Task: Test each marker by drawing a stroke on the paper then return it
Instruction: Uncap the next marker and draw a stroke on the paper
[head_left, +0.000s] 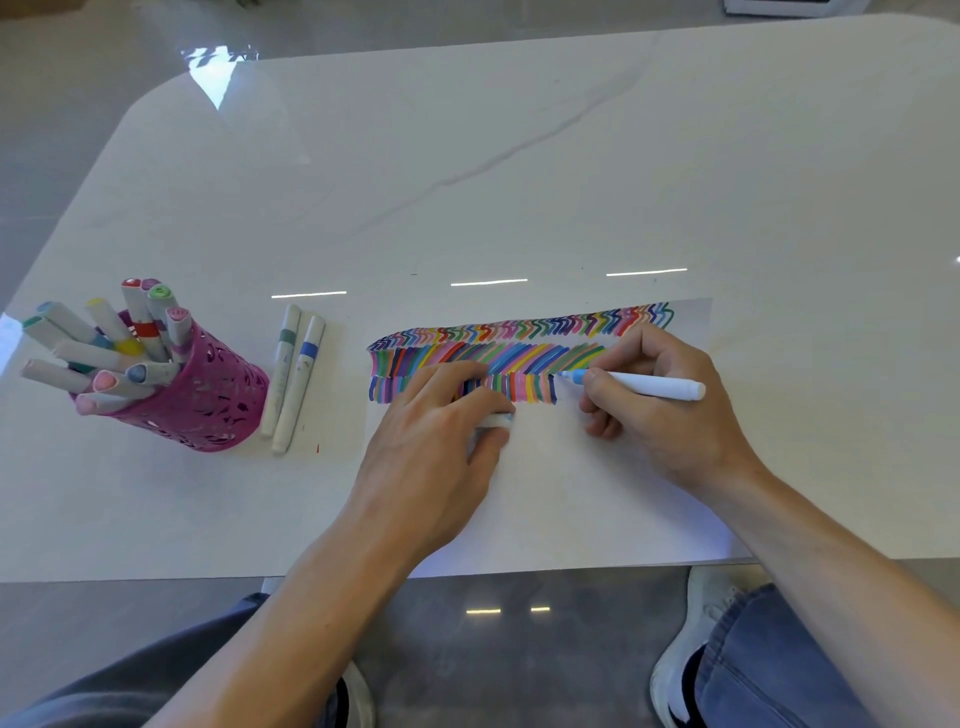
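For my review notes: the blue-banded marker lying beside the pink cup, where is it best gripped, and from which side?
Probably mid-barrel, just below the blue band, coming from above on the paper side. The blue-banded marker lies flat with the grey-banded marker close along its left side in this view, so its top and right side look freest.

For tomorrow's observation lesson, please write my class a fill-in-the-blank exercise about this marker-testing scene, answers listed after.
1. The right hand holds a marker whose tip is ____.
2. The left hand, gripping the cap, rests on the ____.
3. The pink cup stands on the person's ____ side.
4. Beside the cup, ____ loose markers lie flat.
Answers: blue, paper, left, two.
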